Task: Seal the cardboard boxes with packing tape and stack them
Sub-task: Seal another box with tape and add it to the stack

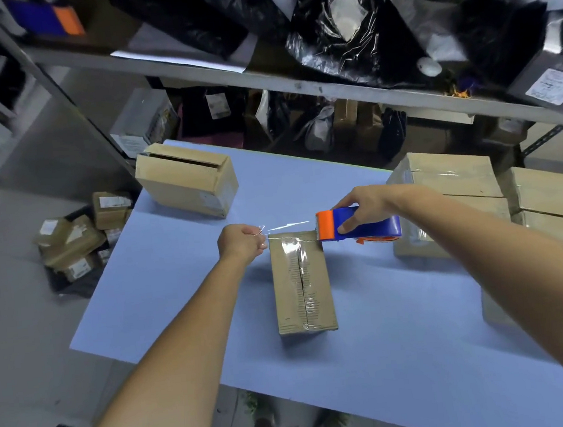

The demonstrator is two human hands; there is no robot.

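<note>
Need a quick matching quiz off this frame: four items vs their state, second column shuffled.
Column 1:
1. tape dispenser
2. loose tape end
3. middle box
4. far-left box

Column 2:
A. dark gap showing along its top
B. pinched by the left hand
C. gripped by the right hand
D. clear tape along its centre seam

Pairs: 1-C; 2-B; 3-D; 4-A

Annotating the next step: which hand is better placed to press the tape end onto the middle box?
Likely left. The left hand pinches the tape end beside the far edge of the box; the right hand grips the dispenser.
</note>
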